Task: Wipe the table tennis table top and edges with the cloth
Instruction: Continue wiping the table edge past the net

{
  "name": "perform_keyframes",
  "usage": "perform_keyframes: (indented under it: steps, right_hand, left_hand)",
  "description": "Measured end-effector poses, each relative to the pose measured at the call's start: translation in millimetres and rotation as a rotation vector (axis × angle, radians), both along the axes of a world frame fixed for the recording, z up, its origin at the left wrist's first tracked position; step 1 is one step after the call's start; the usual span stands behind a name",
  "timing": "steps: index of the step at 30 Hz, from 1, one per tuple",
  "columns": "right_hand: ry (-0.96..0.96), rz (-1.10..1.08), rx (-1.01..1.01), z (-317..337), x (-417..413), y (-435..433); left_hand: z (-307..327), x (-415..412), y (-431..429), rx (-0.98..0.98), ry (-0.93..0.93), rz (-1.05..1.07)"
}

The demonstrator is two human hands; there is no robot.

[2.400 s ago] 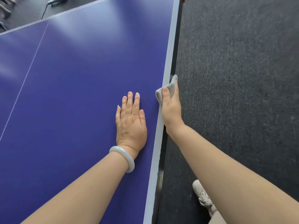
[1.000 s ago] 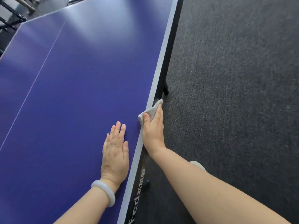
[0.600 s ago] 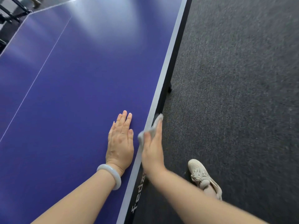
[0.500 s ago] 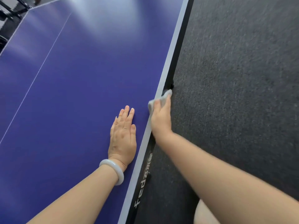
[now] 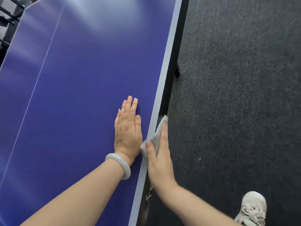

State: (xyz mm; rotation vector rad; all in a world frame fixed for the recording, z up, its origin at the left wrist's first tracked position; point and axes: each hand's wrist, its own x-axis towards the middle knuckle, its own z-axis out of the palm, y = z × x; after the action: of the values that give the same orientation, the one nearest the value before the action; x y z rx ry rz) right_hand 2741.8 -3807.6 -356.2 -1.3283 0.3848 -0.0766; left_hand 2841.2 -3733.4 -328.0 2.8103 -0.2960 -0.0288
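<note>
The blue table tennis table fills the left of the head view, with a pale border line along its right side and a black side edge below it. My left hand lies flat on the top close to that border, fingers straight, a pale bangle on the wrist. My right hand holds a grey cloth against the table's side edge, thumb over the border and fingers down the outside. Part of the cloth is hidden under the palm.
Dark grey carpet covers the floor to the right of the table. My pale shoe stands on it at the lower right. A black table leg foot sticks out farther along. A dark metal frame shows at the top left.
My right hand has slid the cloth back and forth along the side edge, and it now sits nearer to me, level with my left hand. The left hand stays flat on the top.
</note>
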Motion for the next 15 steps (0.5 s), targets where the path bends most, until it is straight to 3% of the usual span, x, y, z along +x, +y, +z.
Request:
perform_keyframes:
  steps: [6, 10, 15]
  right_hand:
    - [0.069, -0.099, -0.027, 0, 90, -37]
    - [-0.005, -0.102, -0.068, -4, 22, 3]
    - [-0.021, 0.073, -0.096, -9, -71, 42]
  left_hand:
    - [0, -1, 1, -0.035, 0.009, -0.009]
    - [-1, 0, 5, -0.143, 0.008, -0.003]
    - [-2, 0, 6, -0.138, -0.013, -0.024]
